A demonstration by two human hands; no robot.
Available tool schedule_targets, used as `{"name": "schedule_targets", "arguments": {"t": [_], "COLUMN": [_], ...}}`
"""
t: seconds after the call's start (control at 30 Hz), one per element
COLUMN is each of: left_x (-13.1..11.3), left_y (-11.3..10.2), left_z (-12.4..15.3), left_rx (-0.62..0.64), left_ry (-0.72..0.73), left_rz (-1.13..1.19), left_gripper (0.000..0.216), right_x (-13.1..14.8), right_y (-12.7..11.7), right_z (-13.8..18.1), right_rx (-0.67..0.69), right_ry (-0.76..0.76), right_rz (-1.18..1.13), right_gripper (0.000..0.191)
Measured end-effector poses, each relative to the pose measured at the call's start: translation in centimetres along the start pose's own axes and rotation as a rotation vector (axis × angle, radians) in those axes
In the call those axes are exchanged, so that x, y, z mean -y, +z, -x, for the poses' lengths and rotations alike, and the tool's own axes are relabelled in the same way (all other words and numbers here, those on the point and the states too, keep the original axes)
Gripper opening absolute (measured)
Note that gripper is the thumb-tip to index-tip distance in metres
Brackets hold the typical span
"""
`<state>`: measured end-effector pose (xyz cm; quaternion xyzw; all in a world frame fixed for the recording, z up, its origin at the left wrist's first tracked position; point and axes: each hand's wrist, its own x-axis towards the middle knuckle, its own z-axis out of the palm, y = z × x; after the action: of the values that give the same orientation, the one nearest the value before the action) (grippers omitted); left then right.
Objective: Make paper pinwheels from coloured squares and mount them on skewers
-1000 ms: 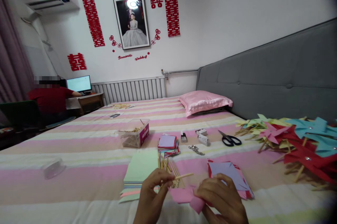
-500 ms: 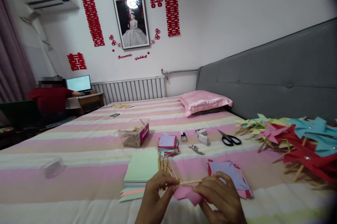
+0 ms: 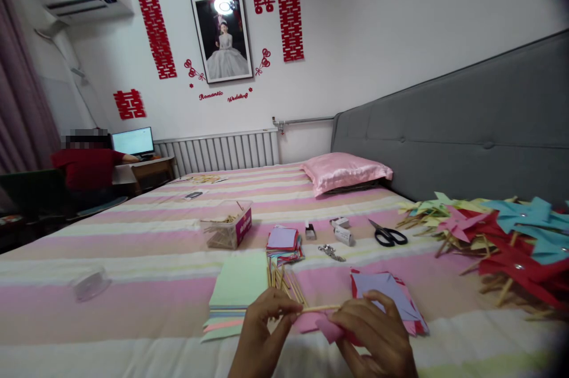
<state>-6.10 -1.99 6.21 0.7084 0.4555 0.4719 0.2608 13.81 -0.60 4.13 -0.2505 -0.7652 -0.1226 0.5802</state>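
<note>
Low in the picture, my left hand [image 3: 262, 330] pinches one end of a thin wooden stick [image 3: 320, 308] that lies level between both hands. My right hand [image 3: 377, 339] is closed around a folded pink paper piece [image 3: 317, 324] and meets the stick's other end. Just behind the hands lie a bundle of loose wooden sticks [image 3: 282, 283], a stack of pastel paper sheets [image 3: 235, 292] with a green one on top, and a pile of cut squares with a lilac one on top [image 3: 391, 295].
On the striped bed sheet [image 3: 155, 259] lie a box of sticks [image 3: 227, 228], a small paper stack [image 3: 283, 244], black scissors [image 3: 387, 234], small white items [image 3: 342, 230] and a heap of finished pinwheels [image 3: 502, 242]. A pink pillow [image 3: 344, 172] rests by the grey headboard. A person in red [image 3: 86, 167] sits at a desk.
My left hand brought the stick down and rightward until it met the pink paper in my right hand. Since half a second ago the hands have barely moved.
</note>
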Motion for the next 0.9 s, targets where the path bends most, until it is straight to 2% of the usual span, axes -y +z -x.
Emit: {"name": "schedule_targets", "arguments": {"t": [0.3, 0.5, 0.9], "left_x": [0.03, 0.07, -0.39], "left_y": [0.12, 0.05, 0.07], "left_z": [-0.07, -0.04, -0.09], "left_rx": [-0.004, 0.016, 0.023], "left_ry": [-0.008, -0.01, -0.017], "left_rz": [0.018, 0.0, 0.008], "left_gripper": [0.015, 0.015, 0.016], "right_x": [0.29, 0.11, 0.3], "right_y": [0.23, -0.27, 0.03], "right_z": [-0.08, -0.42, -0.58], "right_rx": [-0.054, 0.024, -0.018], "right_ry": [0.051, -0.031, 0.074], "right_rz": [-0.009, 0.057, 0.071], "right_gripper": [0.015, 0.018, 0.014]}}
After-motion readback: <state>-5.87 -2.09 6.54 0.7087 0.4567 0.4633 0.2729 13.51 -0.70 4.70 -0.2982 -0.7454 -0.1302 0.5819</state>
